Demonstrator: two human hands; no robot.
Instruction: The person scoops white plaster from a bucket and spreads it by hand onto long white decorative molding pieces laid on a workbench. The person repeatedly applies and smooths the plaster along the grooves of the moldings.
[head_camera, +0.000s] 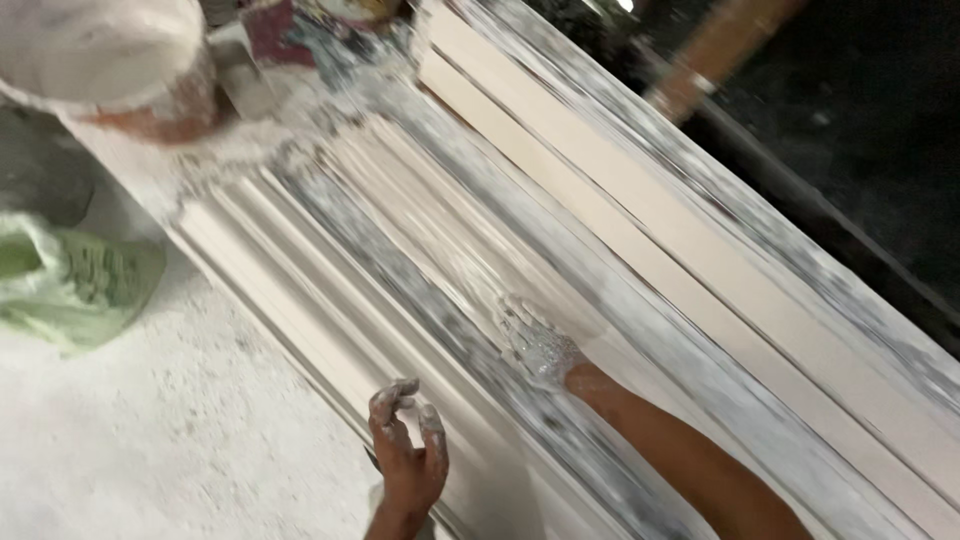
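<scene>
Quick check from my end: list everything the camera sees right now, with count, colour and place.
Mould: one, long, ribbed, white and plaster-smeared, running diagonally through the middle.
Boards: two or more, pale cream, along the mould's right side.
Bucket: one, white-caked, reddish below, top left.
Bag: one, pale green, left edge.
Floor: white, powdery, lower left.
Pole: one, brownish, top right, blurred.
Left hand: plaster-coated, open, at the mould's near edge.
Right hand: plaster-coated, flat on the mould.

This looks like a plaster workshop: long white moulded plaster strips lie side by side, white dust covers the floor, and a plaster-smeared round bucket stands near
</scene>
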